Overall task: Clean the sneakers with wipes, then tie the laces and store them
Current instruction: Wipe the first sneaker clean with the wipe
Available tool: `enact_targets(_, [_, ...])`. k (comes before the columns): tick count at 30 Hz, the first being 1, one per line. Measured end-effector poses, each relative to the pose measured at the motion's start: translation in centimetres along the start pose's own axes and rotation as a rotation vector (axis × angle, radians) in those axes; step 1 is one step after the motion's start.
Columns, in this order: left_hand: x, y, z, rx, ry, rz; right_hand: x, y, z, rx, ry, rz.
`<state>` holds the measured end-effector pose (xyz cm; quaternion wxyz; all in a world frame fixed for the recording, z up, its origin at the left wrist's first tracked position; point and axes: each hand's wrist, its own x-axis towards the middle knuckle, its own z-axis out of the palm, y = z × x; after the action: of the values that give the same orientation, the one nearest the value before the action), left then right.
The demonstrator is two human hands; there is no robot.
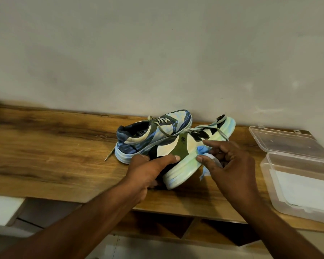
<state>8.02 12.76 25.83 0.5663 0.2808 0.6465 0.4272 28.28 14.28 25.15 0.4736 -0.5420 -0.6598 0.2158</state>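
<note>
Two sneakers lie on a wooden shelf [45,146]. The near sneaker [187,156] is tipped on its side, cream with an olive patch, a black letter and a pale green sole. My left hand [148,172] grips its heel end. My right hand [230,165] pinches a crumpled white-blue wipe [204,152] against its side above the sole. The far sneaker [151,133], blue and cream, stands upright behind it with loose laces, one trailing to the left.
An open clear plastic box [295,184] with white wipes inside stands at the right end of the shelf, its lid [281,141] folded back toward the wall. A plain wall rises right behind the shoes. Compartments lie below the shelf.
</note>
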Motion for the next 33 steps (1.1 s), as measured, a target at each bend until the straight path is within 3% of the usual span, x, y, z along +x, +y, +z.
enact_targets(7, [-0.4,0.4,-0.6,0.053,-0.042,-0.006,-1.7,-1.8,-0.5,-0.078,-0.108,-0.059])
enact_targets(14, [-0.1,0.5,-1.7,0.169,-0.136,-0.080,-4.4,-3.7,0.9,-0.205,-0.236,-0.293])
enact_targets(21, [0.0,0.8,-1.7,0.125,-0.144,-0.139,-1.0,-2.2,-1.1,-0.169,-0.049,-0.071])
enact_targets(25, [0.0,0.7,-1.6,0.134,-0.128,-0.126,-3.2,-3.6,0.5,-0.188,-0.142,-0.150])
enact_targets(29, [0.0,0.6,-1.5,0.176,-0.107,-0.106,-5.6,-4.4,2.5,-0.264,-0.319,-0.353])
enact_targets(33, [0.2,0.6,-1.6,0.133,-0.131,-0.131,-3.4,-2.9,0.8,-0.232,-0.206,-0.257])
